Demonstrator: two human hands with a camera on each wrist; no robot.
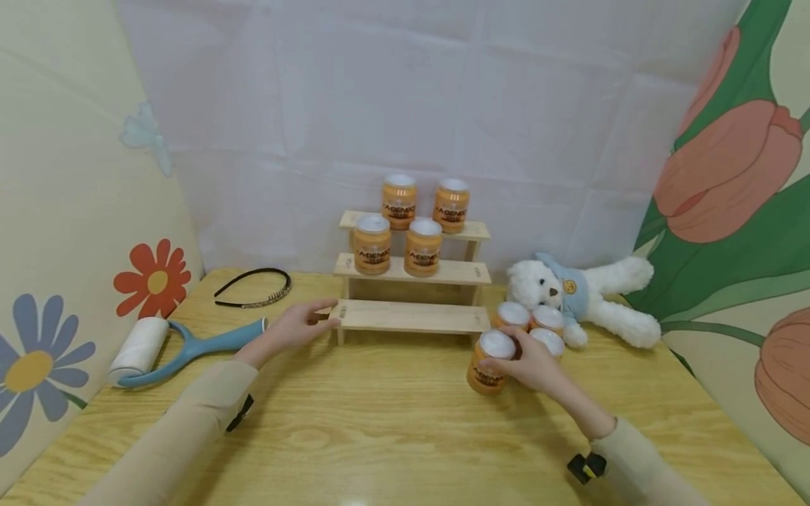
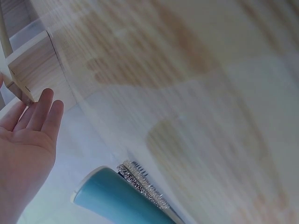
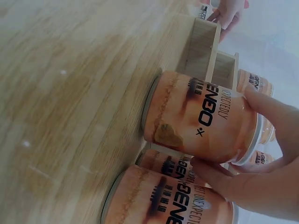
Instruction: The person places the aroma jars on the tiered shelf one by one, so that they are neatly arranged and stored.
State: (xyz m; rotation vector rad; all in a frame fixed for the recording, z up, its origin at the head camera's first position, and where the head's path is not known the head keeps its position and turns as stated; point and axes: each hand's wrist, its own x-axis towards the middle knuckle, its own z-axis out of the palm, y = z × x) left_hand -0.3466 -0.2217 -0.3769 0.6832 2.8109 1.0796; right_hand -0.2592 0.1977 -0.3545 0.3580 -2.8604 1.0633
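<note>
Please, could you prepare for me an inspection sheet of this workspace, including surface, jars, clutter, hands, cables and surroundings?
Surface: wood-grain table, light reflections visible.
Job's things: wooden step stand with four orange jars, two on the top step, two on the middle; three more jars grouped at the stand's right.
Clutter: blue-handled roller and headband at left; white toy bear lying at right.
Left hand: at the left end of the lowest step.
Right hand: grips one jar; whether it is lifted is unclear.
Cables: nothing seen.
Surroundings: white cloth behind, flower-patterned panels at both sides.
</note>
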